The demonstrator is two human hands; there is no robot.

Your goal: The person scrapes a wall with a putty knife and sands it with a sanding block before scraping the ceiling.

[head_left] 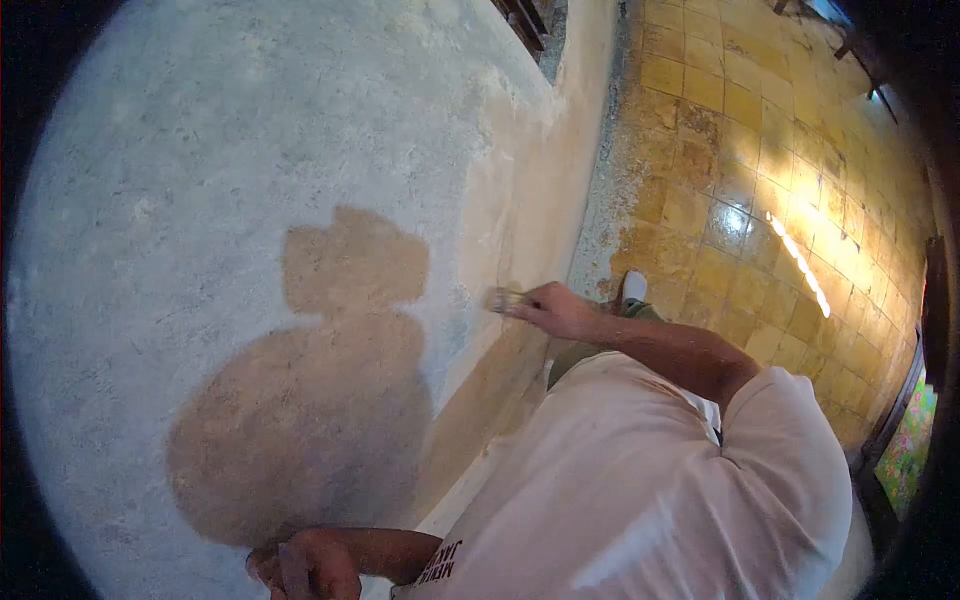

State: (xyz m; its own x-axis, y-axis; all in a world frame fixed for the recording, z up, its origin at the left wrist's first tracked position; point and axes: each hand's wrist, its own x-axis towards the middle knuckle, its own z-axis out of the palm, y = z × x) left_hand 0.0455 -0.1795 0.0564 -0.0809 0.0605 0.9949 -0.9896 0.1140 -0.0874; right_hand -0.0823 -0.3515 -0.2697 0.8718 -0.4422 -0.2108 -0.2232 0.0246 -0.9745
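Observation:
My right hand (556, 309) is closed round a paintbrush (497, 300), reached out from the body. The brush's end, slightly blurred, is up against the lower wall, beside a beige band (520, 190) that borders the rougher pale grey surface. At the bottom edge of the view, my left hand (312, 566) is closed with its fingers curled, close to the wall; what it holds is hard to make out.
The pale wall (250, 130) fills the left side, with a large brown shadow (310, 420) on it. Yellow tiles (700, 150) cover the floor to the right, with a bright sunlit streak. A foot in a light shoe (634, 286) stands near the wall's base. Dark furniture legs (848, 45) show at the top right.

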